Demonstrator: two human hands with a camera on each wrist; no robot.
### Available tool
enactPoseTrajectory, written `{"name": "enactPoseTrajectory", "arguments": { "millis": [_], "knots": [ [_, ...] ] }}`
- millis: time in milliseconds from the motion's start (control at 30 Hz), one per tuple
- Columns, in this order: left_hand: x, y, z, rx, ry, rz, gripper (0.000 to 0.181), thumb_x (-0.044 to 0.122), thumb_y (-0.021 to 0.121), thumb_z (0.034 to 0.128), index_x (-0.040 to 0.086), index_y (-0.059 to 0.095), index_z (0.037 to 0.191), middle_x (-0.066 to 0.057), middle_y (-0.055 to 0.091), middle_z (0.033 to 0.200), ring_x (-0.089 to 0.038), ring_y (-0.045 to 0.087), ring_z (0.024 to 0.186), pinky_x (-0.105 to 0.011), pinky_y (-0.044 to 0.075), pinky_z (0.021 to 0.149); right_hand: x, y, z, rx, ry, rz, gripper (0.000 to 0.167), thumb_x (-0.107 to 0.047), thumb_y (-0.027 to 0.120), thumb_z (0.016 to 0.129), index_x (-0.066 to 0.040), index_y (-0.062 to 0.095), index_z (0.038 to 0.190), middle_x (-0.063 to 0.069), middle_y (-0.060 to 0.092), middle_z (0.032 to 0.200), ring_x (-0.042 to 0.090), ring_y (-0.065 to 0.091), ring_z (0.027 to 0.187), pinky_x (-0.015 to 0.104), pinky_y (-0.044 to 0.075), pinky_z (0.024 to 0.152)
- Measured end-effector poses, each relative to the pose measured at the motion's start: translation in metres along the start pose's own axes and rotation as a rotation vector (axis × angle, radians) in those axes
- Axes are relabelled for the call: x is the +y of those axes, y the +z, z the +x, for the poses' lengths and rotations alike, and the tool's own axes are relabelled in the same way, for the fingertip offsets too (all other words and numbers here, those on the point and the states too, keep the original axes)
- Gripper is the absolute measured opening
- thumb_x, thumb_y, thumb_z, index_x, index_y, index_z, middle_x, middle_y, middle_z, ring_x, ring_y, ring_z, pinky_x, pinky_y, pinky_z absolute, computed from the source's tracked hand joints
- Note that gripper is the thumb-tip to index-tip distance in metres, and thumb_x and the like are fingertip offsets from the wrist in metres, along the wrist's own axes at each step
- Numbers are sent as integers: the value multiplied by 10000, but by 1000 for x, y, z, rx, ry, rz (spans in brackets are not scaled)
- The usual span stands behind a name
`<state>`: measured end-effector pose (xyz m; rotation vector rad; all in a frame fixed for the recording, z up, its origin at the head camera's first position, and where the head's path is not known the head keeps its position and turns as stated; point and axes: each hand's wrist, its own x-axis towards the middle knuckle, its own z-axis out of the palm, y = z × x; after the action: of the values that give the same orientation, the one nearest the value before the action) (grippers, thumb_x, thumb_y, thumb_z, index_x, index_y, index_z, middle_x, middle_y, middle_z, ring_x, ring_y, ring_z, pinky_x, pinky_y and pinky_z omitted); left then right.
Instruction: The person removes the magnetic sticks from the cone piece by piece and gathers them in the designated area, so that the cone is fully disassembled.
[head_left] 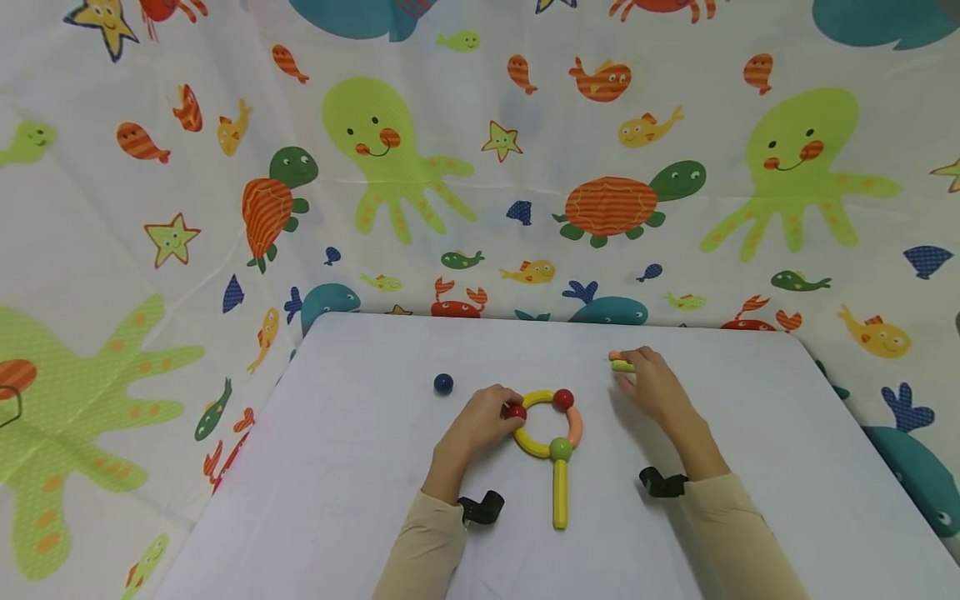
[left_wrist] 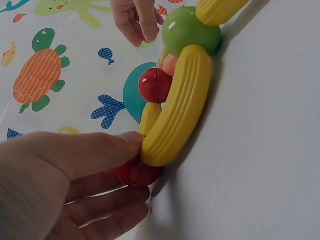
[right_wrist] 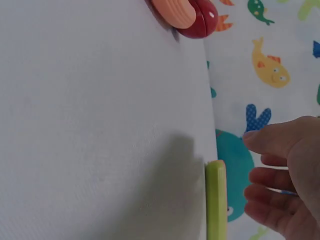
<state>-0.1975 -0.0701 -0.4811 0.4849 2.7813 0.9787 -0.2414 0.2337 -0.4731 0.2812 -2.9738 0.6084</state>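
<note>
A ring of curved pieces, two yellow [head_left: 531, 443] and one orange [head_left: 575, 427], lies mid-table. Red balls join the pieces at the upper right [head_left: 562, 400] and left, and a green ball [head_left: 560, 450] sits at the bottom with a straight yellow rod [head_left: 561, 496] below it. My left hand [head_left: 483, 417] pinches the left red ball [left_wrist: 140, 172], its thumb against the yellow piece's end. Farther right, my right hand [head_left: 652, 383] is beside a light green stick [right_wrist: 216, 200] and an orange piece [head_left: 615, 356]. In the right wrist view its fingers are apart from the stick.
A dark blue ball [head_left: 443, 384] lies to the left, beyond my left hand. Behind the white table [head_left: 337, 467] hangs a cloth [head_left: 465, 108] printed with sea animals. A small black camera [head_left: 483, 507] is strapped to each wrist.
</note>
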Motion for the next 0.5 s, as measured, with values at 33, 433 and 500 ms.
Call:
{"name": "enactPoseTrajectory", "arguments": {
  "millis": [33, 433, 500],
  "knots": [
    [0, 0, 0, 0, 6, 6, 308, 200, 732, 917, 99, 707, 1207, -43, 683, 1109, -131, 605, 929, -279, 545, 840, -2, 0, -2, -3, 4, 2, 459, -194, 679, 952, 43, 572, 1330, 271, 558, 1305, 426, 528, 1237, 569, 450, 1058],
    [-7, -1, -8, 47, 75, 94, 268, 210, 727, 918, 124, 725, 1172, -27, 654, 1033, -129, 575, 890, -298, 531, 828, -32, 3, -19, -28, -9, 22, 488, -257, 672, 949, 54, 579, 1313, 260, 554, 1329, 393, 566, 1185, 549, 514, 988],
    [-6, 0, -10, 53, 77, 88, 274, 210, 724, 920, 119, 721, 1179, -35, 654, 1051, -136, 581, 902, -306, 533, 837, -37, 3, -21, -53, -1, 23, 498, -281, 671, 950, 40, 580, 1319, 250, 556, 1338, 386, 573, 1186, 543, 521, 981]
  ]
}}
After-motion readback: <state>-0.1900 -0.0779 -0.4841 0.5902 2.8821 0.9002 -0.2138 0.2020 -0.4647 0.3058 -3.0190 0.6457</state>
